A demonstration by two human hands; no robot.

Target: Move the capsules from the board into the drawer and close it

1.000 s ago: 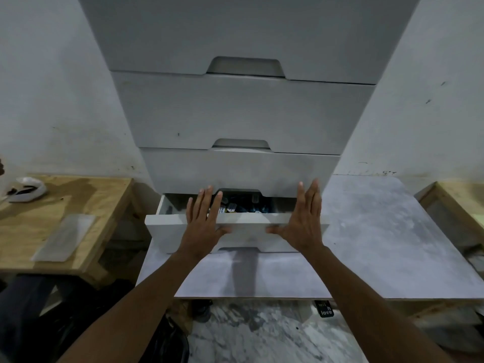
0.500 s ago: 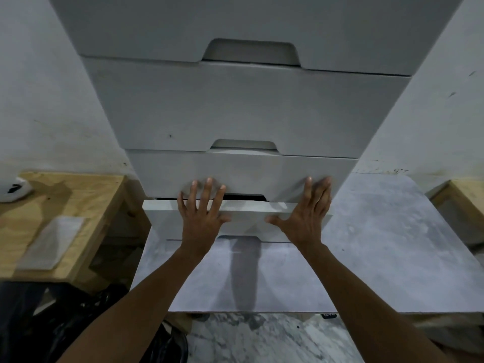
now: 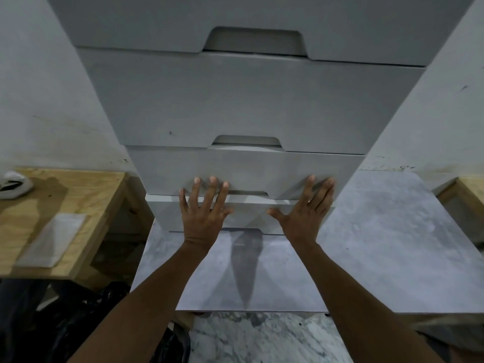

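The bottom drawer (image 3: 251, 216) of the white drawer unit sits almost flush with the drawers above it, only a thin lip sticking out. My left hand (image 3: 205, 210) lies flat on its front at the left, fingers spread. Flat on the front at the right is my right hand (image 3: 305, 209), fingers apart too. Neither hand holds anything. The capsules are hidden inside the drawer. The grey board (image 3: 366, 244) lies under the unit with nothing on its visible surface.
Three more drawers (image 3: 235, 106) stack above. A wooden table (image 3: 78, 195) stands at the left with a clear plastic sheet (image 3: 52, 239) and a white object (image 3: 14, 183). Another wooden piece (image 3: 468, 189) is at the right. Black bags (image 3: 52, 323) lie below left.
Both hands have pushed the bottom drawer inward. One second ago it stood open with capsules visible; now only a thin lip shows.
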